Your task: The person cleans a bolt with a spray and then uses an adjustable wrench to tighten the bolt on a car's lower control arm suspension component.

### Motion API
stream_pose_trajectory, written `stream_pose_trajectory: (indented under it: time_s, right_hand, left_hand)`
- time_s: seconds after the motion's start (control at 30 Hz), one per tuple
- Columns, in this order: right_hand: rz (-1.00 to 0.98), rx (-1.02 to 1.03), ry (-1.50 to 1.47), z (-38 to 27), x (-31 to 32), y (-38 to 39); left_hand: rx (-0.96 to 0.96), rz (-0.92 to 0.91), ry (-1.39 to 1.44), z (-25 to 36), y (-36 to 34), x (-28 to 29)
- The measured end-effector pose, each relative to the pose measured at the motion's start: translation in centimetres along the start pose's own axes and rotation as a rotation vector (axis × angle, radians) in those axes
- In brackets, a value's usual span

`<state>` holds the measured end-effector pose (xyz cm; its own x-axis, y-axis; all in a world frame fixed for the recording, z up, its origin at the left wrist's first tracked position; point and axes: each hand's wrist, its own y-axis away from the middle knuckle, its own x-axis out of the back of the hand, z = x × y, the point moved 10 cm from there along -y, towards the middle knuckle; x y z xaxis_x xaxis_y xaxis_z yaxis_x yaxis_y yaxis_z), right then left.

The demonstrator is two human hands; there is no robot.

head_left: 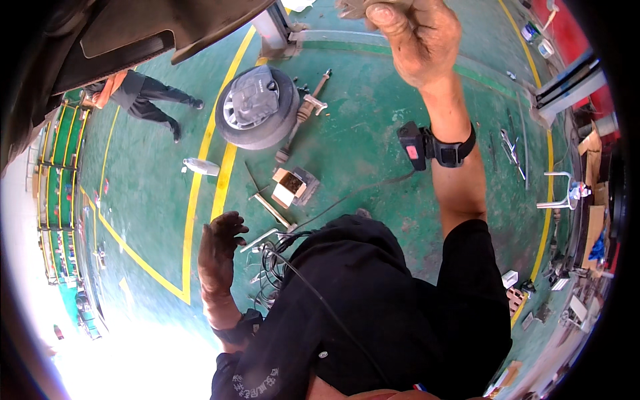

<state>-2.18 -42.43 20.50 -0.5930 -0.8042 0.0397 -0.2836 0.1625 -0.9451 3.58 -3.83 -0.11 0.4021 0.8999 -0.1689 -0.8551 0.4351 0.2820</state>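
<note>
My right hand [421, 41] is raised at the top edge, its thumb and fingers closed around a greyish-brown thing [357, 8] that is mostly cut off by the edge. What that thing is I cannot make out. Lower down on the left, my left hand [219, 253] hangs with blackened fingers loosely curved and apart, holding nothing I can see. A dark vehicle part [137, 33] overhangs the upper left. A wheel [283, 123] lies flat on the green floor, with a grey plastic cover [252, 97] on top of it.
A drive shaft [303, 115] lies beside the wheel. Nearer are an opened cardboard box [289, 185], a T-shaped tool [272, 210] and coiled black cable [267, 270]. A bottle [201, 167] lies by the yellow line. Another person [143, 100] stands far left. Lift posts [270, 30] rise beyond.
</note>
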Motion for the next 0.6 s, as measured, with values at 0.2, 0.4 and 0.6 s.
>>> stream_pose_trajectory:
  time_s: [0.2, 0.4, 0.6]
  right_hand:
    - [-0.032, -0.461, -0.630, 0.9, -4.5, 3.3]
    - [-0.092, -0.901, -1.009, 0.0, -7.0, 6.0]
    - [-0.063, -0.863, -1.358, -0.8, -9.6, 6.2]
  left_hand:
    - [0.035, -0.036, -0.027, 0.0, -0.2, -0.7]
    - [0.022, -0.046, -0.020, -0.3, -0.7, -0.6]
    - [0.002, -0.151, -0.030, 0.3, -1.9, -3.7]
